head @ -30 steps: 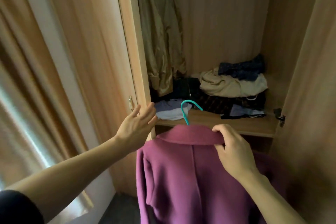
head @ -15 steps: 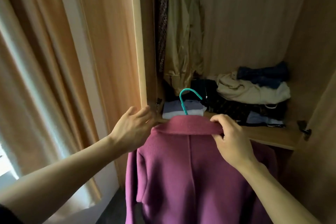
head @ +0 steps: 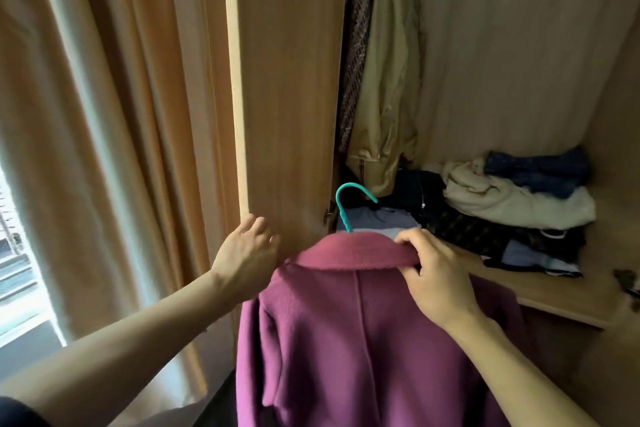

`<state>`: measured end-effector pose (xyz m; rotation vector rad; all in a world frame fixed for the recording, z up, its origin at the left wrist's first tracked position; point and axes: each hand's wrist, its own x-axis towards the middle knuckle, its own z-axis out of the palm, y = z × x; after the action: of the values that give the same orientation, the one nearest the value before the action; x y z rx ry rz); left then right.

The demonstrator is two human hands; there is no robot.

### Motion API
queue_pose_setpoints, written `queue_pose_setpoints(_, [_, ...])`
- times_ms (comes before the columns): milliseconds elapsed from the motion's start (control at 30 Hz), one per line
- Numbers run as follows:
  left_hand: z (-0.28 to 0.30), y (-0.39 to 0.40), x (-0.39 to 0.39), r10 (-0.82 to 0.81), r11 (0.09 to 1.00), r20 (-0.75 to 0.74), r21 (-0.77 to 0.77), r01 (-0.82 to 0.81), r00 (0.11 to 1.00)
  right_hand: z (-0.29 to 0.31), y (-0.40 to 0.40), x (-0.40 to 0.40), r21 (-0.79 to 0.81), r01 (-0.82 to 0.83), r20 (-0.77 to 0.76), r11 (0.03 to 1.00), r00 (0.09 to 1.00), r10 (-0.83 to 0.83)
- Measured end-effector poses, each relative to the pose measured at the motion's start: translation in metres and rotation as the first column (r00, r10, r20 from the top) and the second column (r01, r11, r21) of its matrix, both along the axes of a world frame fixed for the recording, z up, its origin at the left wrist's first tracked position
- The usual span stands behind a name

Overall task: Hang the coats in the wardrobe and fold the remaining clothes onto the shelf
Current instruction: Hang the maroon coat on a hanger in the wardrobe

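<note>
A purple wool coat hangs in front of me on a teal hanger whose hook sticks up above the collar. My right hand grips the coat's collar at its right side. My left hand rests with fingers spread against the lower edge of the wardrobe's left door, holding nothing. Inside the wardrobe a khaki jacket hangs at the left. A heap of unfolded clothes lies on the wooden shelf.
Orange and white curtains hang to the left of the wardrobe, with a window at the far left edge. A patterned garment hangs between the door and the khaki jacket. The wardrobe's right door edge carries a hinge.
My left hand has pushed the left door further open, and the view has swung left. The coat stays held by the collar in my right hand.
</note>
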<state>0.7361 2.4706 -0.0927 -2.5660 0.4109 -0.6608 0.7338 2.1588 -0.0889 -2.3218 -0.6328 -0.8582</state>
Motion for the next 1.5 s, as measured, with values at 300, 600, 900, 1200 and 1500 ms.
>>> queue_pose_setpoints(300, [-0.008, 0.022, 0.001, -0.073, 0.982, 0.053, -0.171, 0.081, 0.996, -0.016, 0.037, 0.009, 0.004, -0.023, 0.001, 1.000, 1.000, 0.023])
queue_pose_setpoints(600, [0.000, -0.001, 0.014, -0.259, 0.787, -0.161, -0.607, 0.111, 0.952, -0.016, 0.034, 0.005, 0.064, 0.006, 0.044, 0.998, 0.999, -0.008])
queue_pose_setpoints(900, [-0.020, -0.005, 0.031, -0.541, 0.536, 0.065, -0.742, 0.404, 0.838, -0.004, 0.026, 0.000, 0.079, 0.091, 0.111, 0.993, 0.989, -0.100])
queue_pose_setpoints(1200, [0.016, -0.075, 0.033, -0.552, 0.460, 0.347, -0.631, 0.625, 0.758, 0.019, -0.032, -0.011, 0.132, 0.129, 0.098, 0.983, 0.985, -0.142])
queue_pose_setpoints(1500, [0.054, -0.127, 0.068, -0.513, 0.534, 0.374, -0.565, 0.629, 0.773, 0.035, -0.103, 0.031, 0.106, 0.029, 0.198, 0.994, 0.979, -0.049])
